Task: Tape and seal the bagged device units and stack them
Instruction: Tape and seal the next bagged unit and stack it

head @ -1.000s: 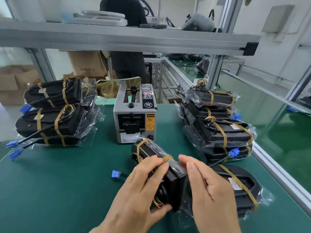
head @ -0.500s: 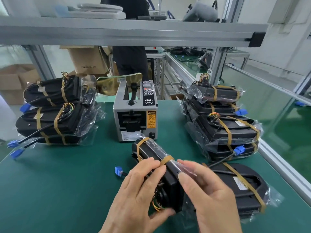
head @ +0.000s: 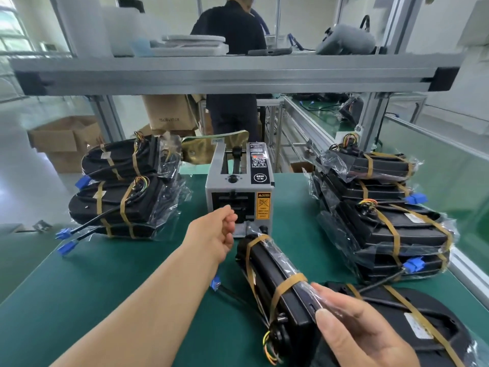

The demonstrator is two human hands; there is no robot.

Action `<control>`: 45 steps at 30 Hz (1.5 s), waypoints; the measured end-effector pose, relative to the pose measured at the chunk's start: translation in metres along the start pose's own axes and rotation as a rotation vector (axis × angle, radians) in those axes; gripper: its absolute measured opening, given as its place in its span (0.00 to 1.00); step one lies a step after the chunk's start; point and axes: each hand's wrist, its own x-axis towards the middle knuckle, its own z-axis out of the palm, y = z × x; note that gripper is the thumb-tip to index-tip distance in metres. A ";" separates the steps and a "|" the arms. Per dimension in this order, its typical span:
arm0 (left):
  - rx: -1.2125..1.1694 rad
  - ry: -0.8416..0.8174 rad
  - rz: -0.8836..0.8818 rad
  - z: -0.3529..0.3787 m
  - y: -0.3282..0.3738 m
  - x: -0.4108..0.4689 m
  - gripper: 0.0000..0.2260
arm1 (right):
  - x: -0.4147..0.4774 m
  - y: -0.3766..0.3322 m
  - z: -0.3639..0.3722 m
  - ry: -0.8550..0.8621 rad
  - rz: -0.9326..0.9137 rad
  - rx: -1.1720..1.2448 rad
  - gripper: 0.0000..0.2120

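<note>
We hold the bagged unit (head: 275, 274) in our right hand (head: 365, 332); our left hand (head: 217, 231) is at the tape dispenser (head: 239, 192).
The right hand grips the unit's near end; the unit stands on edge on the green mat (head: 105, 274), just in front of the dispenser. The left fingers curl at the outlet; we cannot tell whether they pinch tape.

left hand (head: 217, 231) fingertips hidden at dispenser (head: 238, 192) — right hand (head: 362, 337) cropped, covering bagged unit (head: 275, 274) end
</note>
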 end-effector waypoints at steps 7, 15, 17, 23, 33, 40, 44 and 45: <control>-0.066 0.051 -0.086 0.011 0.005 0.011 0.03 | 0.001 0.002 -0.002 -0.050 -0.029 -0.068 0.15; -0.174 0.119 -0.029 0.022 0.003 0.011 0.04 | 0.000 0.005 0.000 -0.011 -0.057 -0.058 0.14; -0.169 0.086 0.062 0.017 0.003 -0.005 0.06 | -0.001 0.003 -0.001 -0.004 -0.054 -0.052 0.14; 0.248 -0.399 0.351 -0.022 -0.008 -0.102 0.10 | -0.005 -0.001 -0.002 -0.011 0.088 0.051 0.14; 0.676 -0.513 0.406 -0.036 -0.039 -0.153 0.10 | -0.017 -0.008 0.002 -0.043 0.195 0.239 0.08; 0.709 -0.497 0.426 -0.037 -0.041 -0.150 0.09 | -0.020 -0.007 0.003 -0.055 0.280 0.269 0.09; 0.753 -0.498 0.444 -0.036 -0.039 -0.147 0.09 | -0.020 -0.008 0.004 -0.050 0.265 0.256 0.10; 0.757 -0.499 0.445 -0.036 -0.039 -0.146 0.09 | -0.020 -0.008 0.004 -0.049 0.262 0.261 0.10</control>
